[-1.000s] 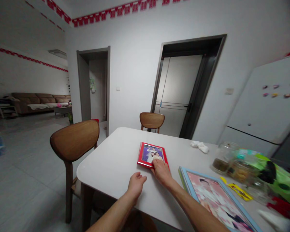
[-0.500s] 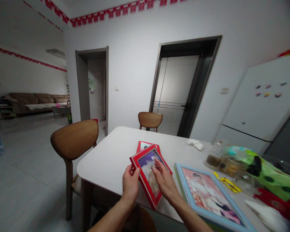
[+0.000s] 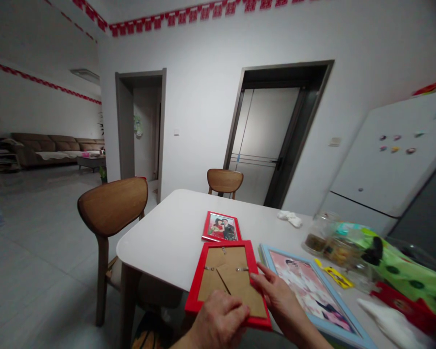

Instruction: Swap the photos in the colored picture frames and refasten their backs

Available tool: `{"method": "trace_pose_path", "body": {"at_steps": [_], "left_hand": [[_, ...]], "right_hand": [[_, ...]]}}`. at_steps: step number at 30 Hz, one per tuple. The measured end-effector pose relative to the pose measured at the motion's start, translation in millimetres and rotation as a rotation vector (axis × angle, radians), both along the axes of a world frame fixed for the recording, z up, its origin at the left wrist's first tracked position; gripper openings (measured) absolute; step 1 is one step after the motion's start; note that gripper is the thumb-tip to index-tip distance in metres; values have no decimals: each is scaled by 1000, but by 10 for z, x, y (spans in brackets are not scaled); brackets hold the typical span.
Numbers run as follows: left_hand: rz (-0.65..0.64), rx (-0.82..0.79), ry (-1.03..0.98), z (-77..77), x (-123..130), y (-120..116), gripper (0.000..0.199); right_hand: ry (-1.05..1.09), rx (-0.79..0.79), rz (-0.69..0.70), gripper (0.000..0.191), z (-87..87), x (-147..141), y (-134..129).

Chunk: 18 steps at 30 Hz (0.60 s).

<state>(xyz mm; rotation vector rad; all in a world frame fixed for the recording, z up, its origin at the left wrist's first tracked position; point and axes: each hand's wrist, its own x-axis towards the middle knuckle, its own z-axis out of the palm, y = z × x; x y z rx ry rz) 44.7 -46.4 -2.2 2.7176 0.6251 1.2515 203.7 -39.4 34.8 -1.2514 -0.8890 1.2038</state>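
Note:
Both my hands hold a red picture frame (image 3: pixel 225 276) tilted up over the table's near edge, its brown cardboard back facing me with metal clips. My left hand (image 3: pixel 218 322) grips its bottom edge. My right hand (image 3: pixel 279 298) pinches its right edge, just above a light blue picture frame (image 3: pixel 312 291) lying on the table. Farther away, a smaller red frame (image 3: pixel 221 227) lies face up with a couple's photo. The held frame's front is hidden.
The white table (image 3: pixel 160 242) bears several glass jars (image 3: pixel 319 232), a yellow tag (image 3: pixel 332 276), a white cloth (image 3: pixel 288 218), a green dotted bag (image 3: pixel 403 271) and red and white items at right. Wooden chairs stand at the left and far side; a white fridge stands right.
The top red frame has been lifted off the other, turned over to show its back, and brought toward me. The lower red frame now lies uncovered.

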Motion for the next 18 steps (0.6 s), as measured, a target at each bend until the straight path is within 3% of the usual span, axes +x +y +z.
{"method": "trace_pose_path", "body": {"at_steps": [3,8,13,18], "left_hand": [[30,100,125,-181,77,22,21],[94,173,216,-407,162,41,15],[98,175,274,-472,172,41,6],[103,112,360,-458,172,24,4]], "right_hand": [[-263,0,19,65,-219,53,81],[-812,31,-101,50,-483,144,218],[-1155,37,-42,47,-572,149,245],[-1335,39,22,42,-582,129,261]]}}
